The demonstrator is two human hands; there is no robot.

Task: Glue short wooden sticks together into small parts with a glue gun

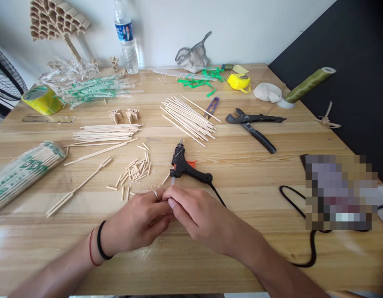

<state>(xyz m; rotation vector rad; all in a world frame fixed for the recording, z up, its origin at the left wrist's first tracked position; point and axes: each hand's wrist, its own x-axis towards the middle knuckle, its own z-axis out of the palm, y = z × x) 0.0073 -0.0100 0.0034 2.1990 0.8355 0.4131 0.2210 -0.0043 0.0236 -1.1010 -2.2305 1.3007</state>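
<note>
My left hand and my right hand meet at the front middle of the table, fingertips pinched together. Whatever lies between them is hidden, apart from a thin stick that shows just beyond the fingers. A black glue gun lies right behind my hands, nozzle pointing away. Short cut stick pieces are scattered to its left. Behind them are a row of long sticks and two small bundled stick pieces. A joined stick assembly rests at the left.
Long sticks, purple snips and black pliers lie farther back. Wrapped sticks, yellow tape and a ruler are left. A bottle stands behind. A black cable and a blurred object are right.
</note>
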